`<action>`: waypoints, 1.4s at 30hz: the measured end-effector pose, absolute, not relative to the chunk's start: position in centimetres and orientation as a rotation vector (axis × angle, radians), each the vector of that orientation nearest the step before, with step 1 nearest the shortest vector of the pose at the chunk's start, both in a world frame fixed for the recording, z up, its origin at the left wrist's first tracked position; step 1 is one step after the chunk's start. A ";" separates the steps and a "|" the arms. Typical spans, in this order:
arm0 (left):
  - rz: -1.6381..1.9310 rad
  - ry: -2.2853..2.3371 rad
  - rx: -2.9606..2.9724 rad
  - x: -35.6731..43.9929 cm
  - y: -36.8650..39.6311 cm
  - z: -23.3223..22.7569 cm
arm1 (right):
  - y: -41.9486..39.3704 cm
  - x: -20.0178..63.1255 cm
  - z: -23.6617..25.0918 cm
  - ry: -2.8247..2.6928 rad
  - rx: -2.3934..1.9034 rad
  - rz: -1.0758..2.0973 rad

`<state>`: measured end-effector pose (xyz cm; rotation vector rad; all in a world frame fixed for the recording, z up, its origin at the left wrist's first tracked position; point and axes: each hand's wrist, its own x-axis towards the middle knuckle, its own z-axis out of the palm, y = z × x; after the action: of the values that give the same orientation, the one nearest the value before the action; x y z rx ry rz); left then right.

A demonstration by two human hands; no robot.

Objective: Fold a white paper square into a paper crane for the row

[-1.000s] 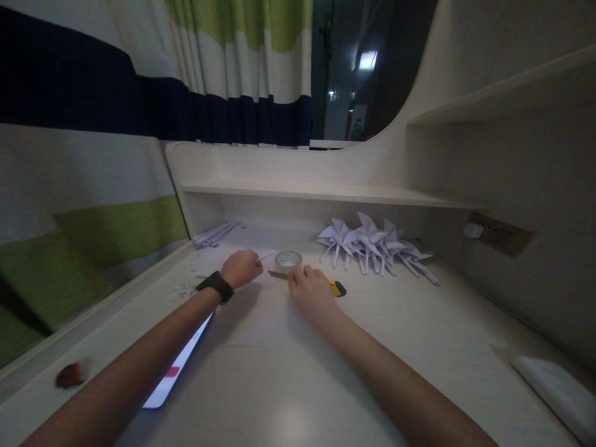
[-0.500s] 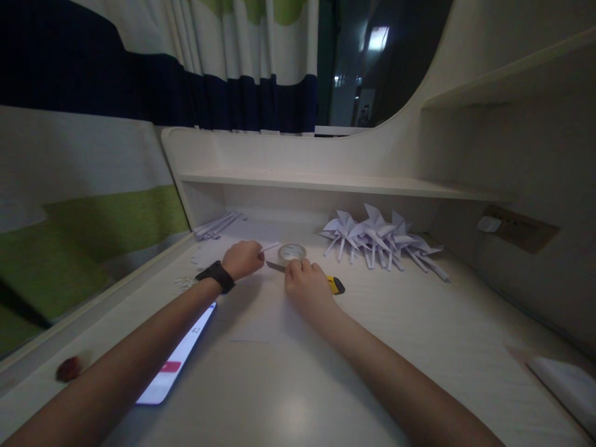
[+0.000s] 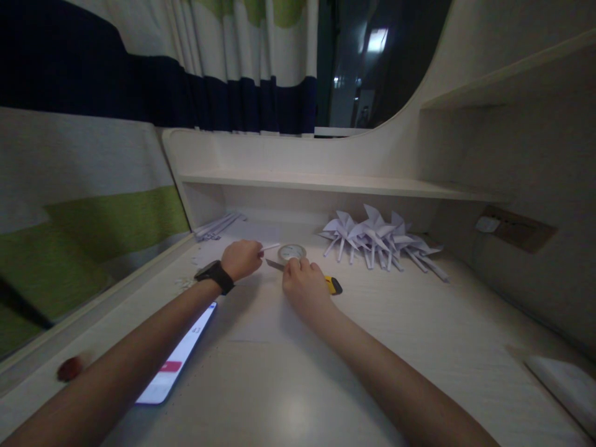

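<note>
My left hand (image 3: 243,258), with a dark watch at its wrist, is closed around a thin white paper stick (image 3: 270,247) whose end pokes out to the right. In my right hand (image 3: 306,279) is a yellow and black utility knife (image 3: 333,285), gripped from above. Its bare blade points left, toward the left hand, and looks apart from the stick. Just behind the right fingers lies a roll of tape (image 3: 292,251). A sheet of white paper (image 3: 254,323) is spread on the desk below both hands.
Several paper pinwheels (image 3: 372,236) lie at the back right. Rolled paper sticks (image 3: 218,226) are piled at the back left, with small white scraps (image 3: 185,284) nearer. A lit tablet or phone (image 3: 179,363) lies under the left forearm; a small red object (image 3: 69,369) is beside it.
My right hand and the utility knife have shifted very slightly left. The left hand keeps its grip on the paper stick, almost in the same place.
</note>
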<state>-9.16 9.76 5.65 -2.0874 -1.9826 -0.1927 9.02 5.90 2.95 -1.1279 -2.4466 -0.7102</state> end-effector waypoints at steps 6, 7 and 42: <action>-0.198 -1.994 -2.079 -9.2 9.7 5.4 | 5.6 9.0 3.0 -2.442 -1.129 -0.708; -0.199 -1.999 -2.076 -9.3 9.7 5.4 | 5.5 9.0 3.1 -2.443 -1.132 -0.707; -0.531 -2.228 -2.254 -11.4 10.6 4.4 | 12.8 10.7 1.1 -2.194 -1.540 0.067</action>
<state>-11.40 10.61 4.38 -2.2541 -2.2276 -0.5310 10.72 12.82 1.10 -1.5405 -2.1943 0.0671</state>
